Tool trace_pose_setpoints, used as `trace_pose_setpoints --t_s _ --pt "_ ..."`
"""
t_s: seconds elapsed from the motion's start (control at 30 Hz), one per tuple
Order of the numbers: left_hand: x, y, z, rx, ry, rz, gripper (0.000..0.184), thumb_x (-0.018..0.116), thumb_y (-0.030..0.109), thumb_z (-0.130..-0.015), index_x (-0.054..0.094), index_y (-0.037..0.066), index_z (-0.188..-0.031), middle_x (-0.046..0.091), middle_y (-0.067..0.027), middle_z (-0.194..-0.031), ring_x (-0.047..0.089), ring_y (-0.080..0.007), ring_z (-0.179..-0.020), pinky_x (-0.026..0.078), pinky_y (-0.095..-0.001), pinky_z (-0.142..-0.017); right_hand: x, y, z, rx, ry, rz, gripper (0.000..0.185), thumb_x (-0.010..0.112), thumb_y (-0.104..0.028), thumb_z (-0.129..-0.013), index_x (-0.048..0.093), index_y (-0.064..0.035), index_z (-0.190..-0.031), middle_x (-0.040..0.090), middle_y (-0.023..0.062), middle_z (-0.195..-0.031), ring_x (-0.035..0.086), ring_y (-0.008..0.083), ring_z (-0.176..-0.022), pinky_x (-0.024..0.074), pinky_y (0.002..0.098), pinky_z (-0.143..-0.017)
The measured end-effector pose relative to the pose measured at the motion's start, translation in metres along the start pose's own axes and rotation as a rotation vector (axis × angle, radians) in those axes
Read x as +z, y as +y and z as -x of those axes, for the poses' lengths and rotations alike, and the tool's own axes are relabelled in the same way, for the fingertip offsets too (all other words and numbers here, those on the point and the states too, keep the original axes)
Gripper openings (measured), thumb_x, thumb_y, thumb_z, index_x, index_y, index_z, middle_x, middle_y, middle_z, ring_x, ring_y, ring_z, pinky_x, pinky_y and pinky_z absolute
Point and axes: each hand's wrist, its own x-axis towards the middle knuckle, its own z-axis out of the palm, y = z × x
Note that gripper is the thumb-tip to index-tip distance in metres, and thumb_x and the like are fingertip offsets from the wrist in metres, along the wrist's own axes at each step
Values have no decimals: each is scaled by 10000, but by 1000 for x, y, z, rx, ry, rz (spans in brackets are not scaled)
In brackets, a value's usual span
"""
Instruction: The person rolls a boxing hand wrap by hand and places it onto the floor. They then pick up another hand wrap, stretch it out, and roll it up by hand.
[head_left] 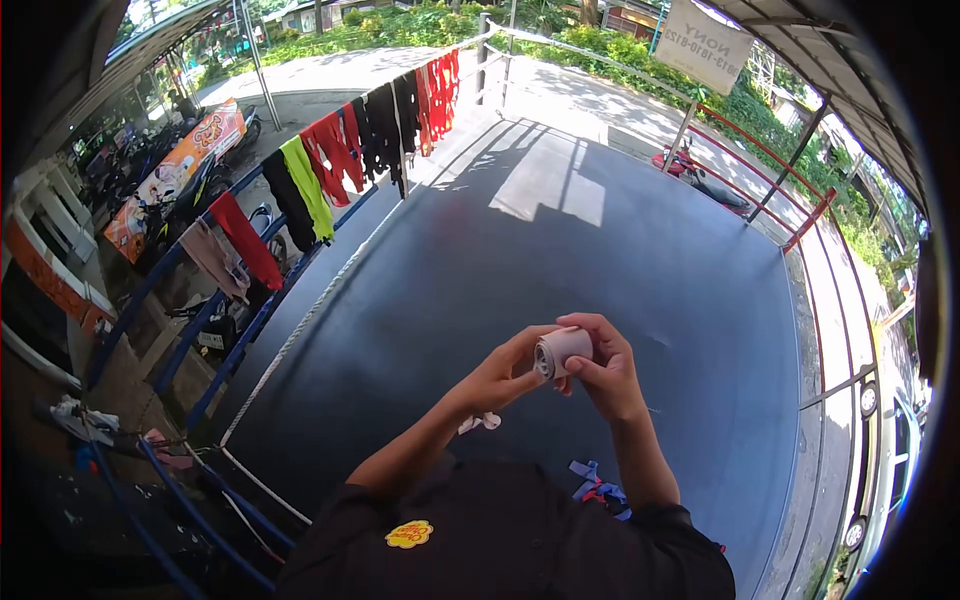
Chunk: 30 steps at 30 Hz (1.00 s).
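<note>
A rolled-up pale pinkish hand wrap [571, 350] is held out in front of my chest, its spiral end turned to the left. My left hand [508, 364] grips the roll from the left side, thumb below and fingers over the top. On the other side my right hand [608, 362] closes round it with thumb and fingers. Below my hands, on the dark mat [450, 330], lies a small white cloth-like thing [480, 423]. Closer to my body is a blue and red bundle of straps [601, 490], partly hidden by my shirt.
White rope [300, 333] and blue bars [190, 345] edge the ring at left. Red, black and yellow-green cloths [308, 188] hang along that side. Red rails [752, 152] stand at the right, with a motorcycle [706, 182] behind. A banner [703, 45] hangs above.
</note>
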Motion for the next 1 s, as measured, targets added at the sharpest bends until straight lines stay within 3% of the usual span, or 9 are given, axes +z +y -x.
trace_pose_setpoints --t_s 0.17,0.23,0.3,0.37,0.4,0.43,0.53,0.77,1.0 --pt "-20 -34 15 -280 -32 -98 235 502 180 -1076 688 37 -1061 628 20 -840 588 -67 -748 467 -249 -655 20 13 -17 83 26 -63 425 762 -51 -870 613 -23 -1267 689 104 -1021 698 162 -795 580 276 -693" --pt "-28 -16 21 -475 -195 -140 331 482 291 -1102 690 57 -1207 607 31 -820 543 -57 -688 445 -248 -627 30 20 -27 30 48 -29 453 762 -35 -851 612 -35 -1278 683 82 -1071 691 155 -901 580 294 -800" --pt "-42 -20 29 -578 -312 -139 403 467 346 -1105 655 71 -1333 642 4 -900 602 -69 -812 475 -252 -695 42 20 -37 -5 106 -12 492 745 19 -806 603 -27 -1274 672 92 -1069 683 156 -901 576 273 -707" --pt "-54 -30 36 -307 -399 24 419 474 306 -1104 588 47 -1413 662 -47 -1052 643 -122 -1029 511 -285 -863 48 21 -46 8 144 -1 498 732 35 -794 607 -36 -1270 665 84 -1083 678 164 -933 583 278 -749" --pt "-64 -30 33 -313 -482 119 558 568 282 -1061 409 23 -1529 562 -122 -1380 553 -181 -1296 470 -347 -1045 51 23 -50 -1 157 4 498 732 35 -794 607 -36 -1270 665 84 -1083 678 164 -933 583 278 -749" --pt "-73 -30 34 -310 -495 120 558 568 282 -1061 409 23 -1529 562 -122 -1380 553 -181 -1296 470 -347 -1045 54 26 -53 12 177 12 497 736 33 -792 610 -37 -1268 660 86 -1101 676 169 -964 592 285 -758" --pt "-93 -8 35 -111 -159 43 1051 790 315 -899 65 59 -1616 300 -185 -1619 381 -333 -1470 361 -477 -1172 78 38 -62 -6 240 59 497 746 29 -791 615 -38 -1265 652 90 -1133 671 183 -1021 605 297 -786" --pt "-123 18 25 397 51 -422 871 809 173 -866 298 64 -1563 354 -206 -1548 437 -332 -1418 407 -452 -1132 119 37 -62 -21 389 169 469 791 -20 -825 625 -29 -1263 651 102 -1181 668 202 -1069 595 320 -882" --pt "-129 5 38 276 -28 -59 607 757 67 -876 447 51 -1397 553 -117 -1268 583 -241 -1207 484 -413 -1037 128 41 -49 -24 357 439 482 828 -124 -852 619 -43 -1280 667 94 -1184 666 187 -1073 560 329 -943"
